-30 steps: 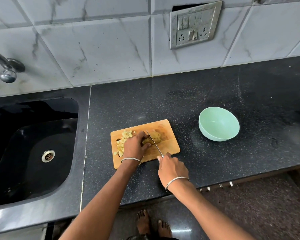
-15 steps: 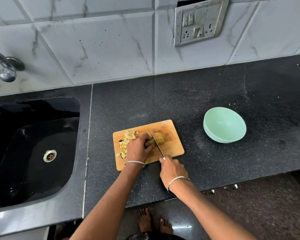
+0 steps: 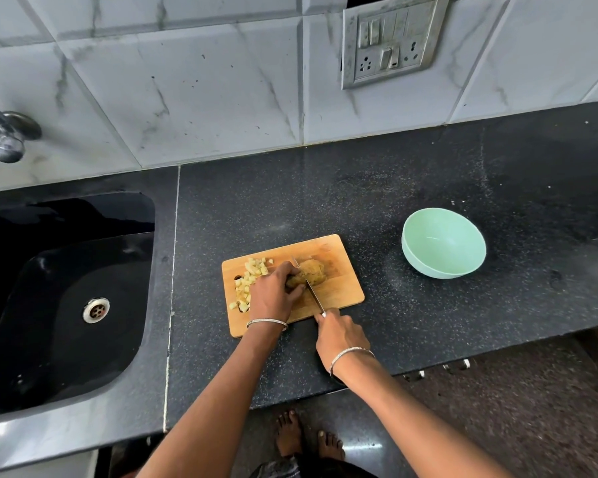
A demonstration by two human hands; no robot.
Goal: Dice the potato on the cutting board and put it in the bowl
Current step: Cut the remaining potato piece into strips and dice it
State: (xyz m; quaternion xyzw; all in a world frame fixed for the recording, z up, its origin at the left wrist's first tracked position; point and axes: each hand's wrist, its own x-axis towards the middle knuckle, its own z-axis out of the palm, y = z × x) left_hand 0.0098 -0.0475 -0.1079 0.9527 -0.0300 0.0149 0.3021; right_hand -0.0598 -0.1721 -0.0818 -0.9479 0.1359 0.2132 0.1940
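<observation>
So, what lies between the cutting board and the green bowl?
Only bare black counter lies between cutting board and bowl, as the head view shows.

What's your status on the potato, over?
Left hand holds potato, right hand grips knife, blade on it. Diced pieces on board, bowl empty. Nothing blocking.

1. A thin silver bangle (image 3: 266, 321) rings the wrist behind our left grip (image 3: 273, 298).
2. A matching bangle (image 3: 351, 353) rings the wrist behind our right grip (image 3: 342, 336).
3. Our forearms (image 3: 221, 391) and feet (image 3: 289, 432) are bare.
4. Grey patterned cloth (image 3: 277, 469) shows just above our feet.
</observation>
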